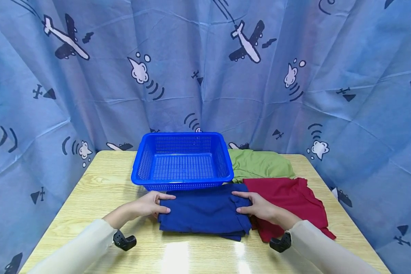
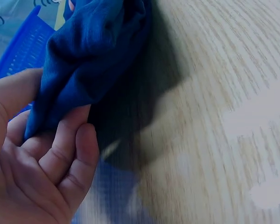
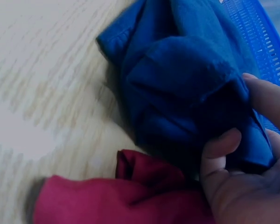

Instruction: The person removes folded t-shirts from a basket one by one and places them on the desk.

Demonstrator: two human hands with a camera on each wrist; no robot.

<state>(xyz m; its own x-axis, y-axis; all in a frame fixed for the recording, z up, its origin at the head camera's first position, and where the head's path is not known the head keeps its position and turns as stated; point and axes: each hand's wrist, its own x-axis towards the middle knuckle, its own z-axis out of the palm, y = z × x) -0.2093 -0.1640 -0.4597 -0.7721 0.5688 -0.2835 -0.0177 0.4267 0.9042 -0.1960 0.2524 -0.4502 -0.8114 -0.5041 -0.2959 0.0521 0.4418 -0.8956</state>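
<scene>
- The left hand and right hand each pinch an end of the folded blue cloth, seemingly just lifting.
- The basket holds nothing; the red cloth and green cloth lie unfolded on the counter.

The folded cloth nearest is navy blue. Right of it lies a dark red cloth, and beyond that a green cloth. The basket is bright blue with mesh walls. The table is pale wood grain. The curtain is light blue, patterned with black-and-white planes and clouds. The sleeves are cream.
</scene>
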